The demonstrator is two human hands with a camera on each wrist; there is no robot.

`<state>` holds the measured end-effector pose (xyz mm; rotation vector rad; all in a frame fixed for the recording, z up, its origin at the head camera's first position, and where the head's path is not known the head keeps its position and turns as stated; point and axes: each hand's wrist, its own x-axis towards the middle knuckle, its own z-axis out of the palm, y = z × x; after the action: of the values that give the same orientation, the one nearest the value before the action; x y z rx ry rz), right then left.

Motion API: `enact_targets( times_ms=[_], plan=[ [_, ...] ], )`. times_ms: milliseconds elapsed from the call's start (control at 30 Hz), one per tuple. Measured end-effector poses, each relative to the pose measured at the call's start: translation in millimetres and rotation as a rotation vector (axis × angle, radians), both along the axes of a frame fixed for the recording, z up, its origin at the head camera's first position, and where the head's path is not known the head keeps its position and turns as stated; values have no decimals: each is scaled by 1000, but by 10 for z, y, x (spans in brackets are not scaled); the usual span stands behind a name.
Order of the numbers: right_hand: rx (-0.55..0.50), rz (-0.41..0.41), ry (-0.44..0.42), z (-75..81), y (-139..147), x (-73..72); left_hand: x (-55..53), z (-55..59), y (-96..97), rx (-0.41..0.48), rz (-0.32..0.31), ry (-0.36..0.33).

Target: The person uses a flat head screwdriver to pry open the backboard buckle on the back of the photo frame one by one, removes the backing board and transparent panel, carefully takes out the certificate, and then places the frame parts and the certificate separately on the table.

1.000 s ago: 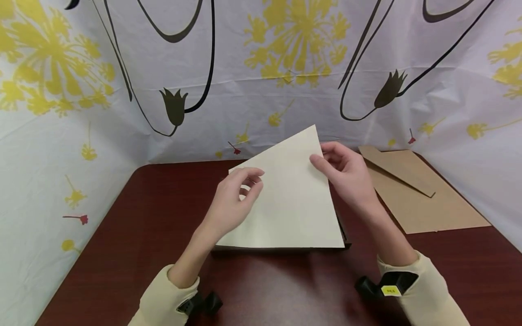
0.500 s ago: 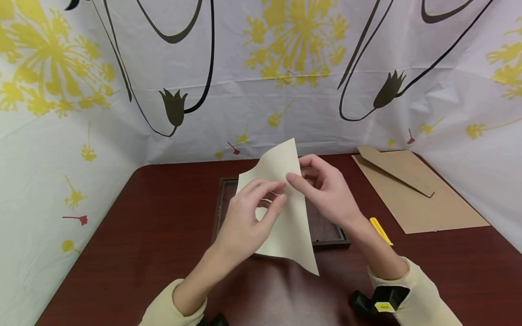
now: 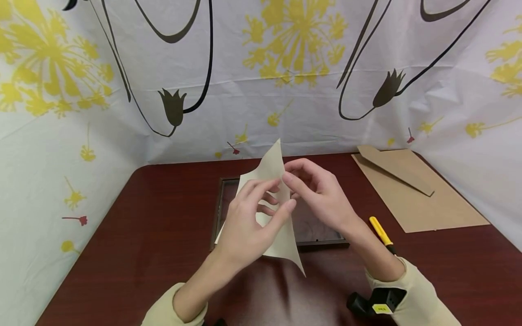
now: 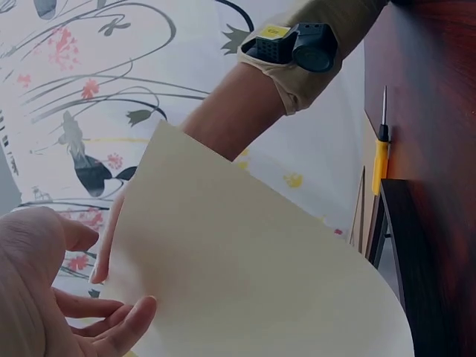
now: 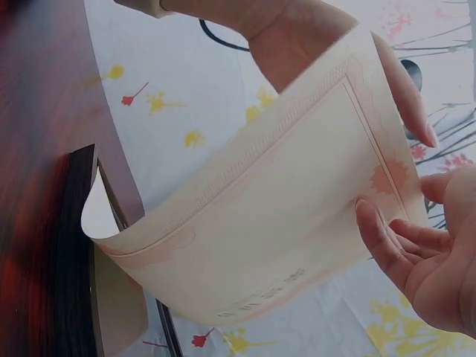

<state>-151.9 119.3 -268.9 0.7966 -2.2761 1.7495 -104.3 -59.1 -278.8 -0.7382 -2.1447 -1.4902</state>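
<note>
A cream sheet of paper (image 3: 267, 165) stands tilted and curled over a dark picture frame (image 3: 326, 244). Its blank side shows in the left wrist view; the other side bears a pinkish printed border and faint lettering in the right wrist view. My right hand (image 3: 322, 194) pinches the sheet's right edge, thumb on the blank side and fingers behind. On the blank side, my left hand (image 3: 248, 222) is close to the paper with fingers loosely bent; whether its fingertips touch is hard to tell. The sheet and hands hide much of the frame.
A brown backing board (image 3: 444, 208) with a stand flap (image 3: 401, 174) lies at the table's right rear. Beside my right forearm is a yellow-handled screwdriver (image 3: 380, 230). A patterned cloth (image 3: 253, 104) hangs behind the dark red table (image 3: 122, 253).
The sheet has swung from facing me, covering the frame, to a steeper, curled, edge-on pose. My right hand moved left and my left hand right. The frame and screwdriver came into sight.
</note>
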Motion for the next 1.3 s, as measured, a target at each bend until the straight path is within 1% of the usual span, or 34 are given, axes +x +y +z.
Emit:
enact_targets(
  times_ms=[167,300,433,567,667,767,833,967,1067,1167,1300],
  plan=[
    [-18,29,15,7,-7,22,44,16,14,-30,35,17],
    [-47,73,23,13,-14,28,66,19,14,-25,17,44],
    [-58,91,16,16,-16,34,69,31,-2,-18,16,73],
    [-36,85,9,13,-15,49,45,30,-34,-53,71,87],
    [-9,70,16,7,-12,49,-2,27,-68,-83,112,112],
    [1,51,29,0,-1,24,-43,47,-120,-88,124,152],
    [3,31,37,-10,11,-5,-57,70,-161,-82,114,180],
    [1,-19,30,-50,47,-85,-61,129,-235,-66,76,230],
    [11,-66,27,-98,79,-157,-54,183,-283,-65,66,272],
    [15,-104,23,-147,107,-227,-45,237,-328,-82,82,322],
    [4,-140,1,-200,141,-309,-37,313,-386,-84,125,397]
  ],
)
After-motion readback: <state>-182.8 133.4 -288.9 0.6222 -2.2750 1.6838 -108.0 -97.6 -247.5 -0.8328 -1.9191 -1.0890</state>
